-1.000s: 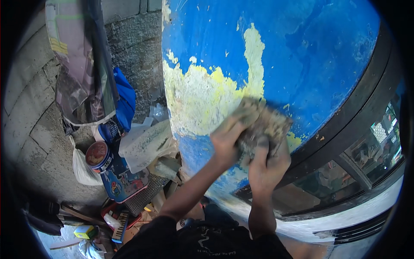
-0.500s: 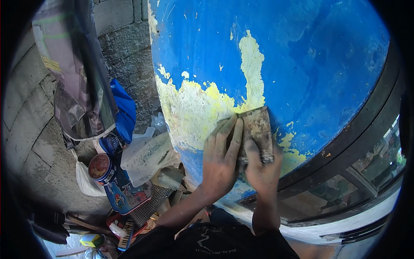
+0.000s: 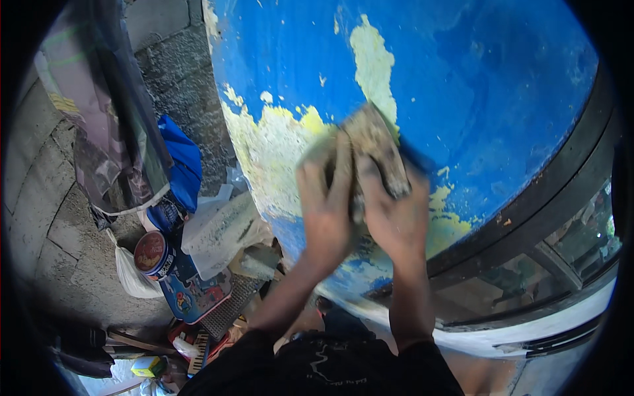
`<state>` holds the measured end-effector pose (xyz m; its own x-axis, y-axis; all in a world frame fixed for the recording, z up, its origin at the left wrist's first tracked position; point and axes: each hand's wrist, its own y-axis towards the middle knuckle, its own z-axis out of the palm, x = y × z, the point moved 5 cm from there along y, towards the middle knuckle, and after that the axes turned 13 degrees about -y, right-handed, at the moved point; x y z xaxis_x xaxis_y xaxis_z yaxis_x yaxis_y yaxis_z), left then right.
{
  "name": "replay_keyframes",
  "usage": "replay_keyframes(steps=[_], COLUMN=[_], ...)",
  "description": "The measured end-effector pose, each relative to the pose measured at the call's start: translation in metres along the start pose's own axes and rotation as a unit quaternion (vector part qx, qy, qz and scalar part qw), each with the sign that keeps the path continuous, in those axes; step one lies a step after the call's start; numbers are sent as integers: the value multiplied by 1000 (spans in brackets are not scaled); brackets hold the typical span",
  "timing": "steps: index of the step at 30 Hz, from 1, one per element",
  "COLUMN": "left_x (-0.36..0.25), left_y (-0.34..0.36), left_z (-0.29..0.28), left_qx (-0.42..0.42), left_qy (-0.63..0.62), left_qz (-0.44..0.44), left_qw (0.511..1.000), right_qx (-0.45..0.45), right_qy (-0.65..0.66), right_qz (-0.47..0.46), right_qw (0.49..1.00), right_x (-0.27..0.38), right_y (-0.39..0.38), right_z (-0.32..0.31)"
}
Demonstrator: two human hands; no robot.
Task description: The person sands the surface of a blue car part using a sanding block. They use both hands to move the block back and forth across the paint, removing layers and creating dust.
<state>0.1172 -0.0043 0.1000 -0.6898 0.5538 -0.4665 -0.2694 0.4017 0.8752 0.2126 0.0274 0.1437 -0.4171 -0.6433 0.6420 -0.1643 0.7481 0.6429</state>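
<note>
A blue wall (image 3: 456, 105) with peeling paint stands in front of me, and bare pale and yellow patches (image 3: 271, 148) show through. Against it lies a flat, rectangular scraper (image 3: 375, 135), its face worn and stained, tilted with its upper end near the narrow peeled strip. My right hand (image 3: 396, 214) grips it from the right, thumb laid on its face. From the left, my left hand (image 3: 325, 208) presses its long fingers along the scraper's side. Motion blurs both hands a little, and the scraper's lower end is partly hidden between them.
A dark wooden window frame (image 3: 528, 218) with glass borders the blue wall at right. At left hang a plastic sheet (image 3: 109, 112) and a blue bag (image 3: 178, 162) by a block wall. Below are a round tin (image 3: 151, 252), a white bag (image 3: 129, 267) and a toy keyboard (image 3: 198, 353).
Both hands have pushed the scraper up and slightly left along the wall, and it has turned to a steeper slant. The view has shifted slightly.
</note>
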Motion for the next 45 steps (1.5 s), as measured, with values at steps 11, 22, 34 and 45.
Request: replay_keyframes(steps=[11,22,34,45], left_x=[-7,-2,-3,-9], left_y=[-7,-6,11,-6], left_z=[2,4,0,4], left_qx=[44,-1,-33,11], left_qy=[-56,-63,-72,-45], left_qz=[-2,74,24,75], left_qw=[997,995,997,996], right_qx=[60,-92,6,-49], right_qy=[47,82,-2,141], right_qz=[197,38,79,142], right_qw=[977,992,997,979], right_x=[-8,-8,1,-11], right_y=[-20,-22,-4,-30], right_z=[-5,-4,0,-6])
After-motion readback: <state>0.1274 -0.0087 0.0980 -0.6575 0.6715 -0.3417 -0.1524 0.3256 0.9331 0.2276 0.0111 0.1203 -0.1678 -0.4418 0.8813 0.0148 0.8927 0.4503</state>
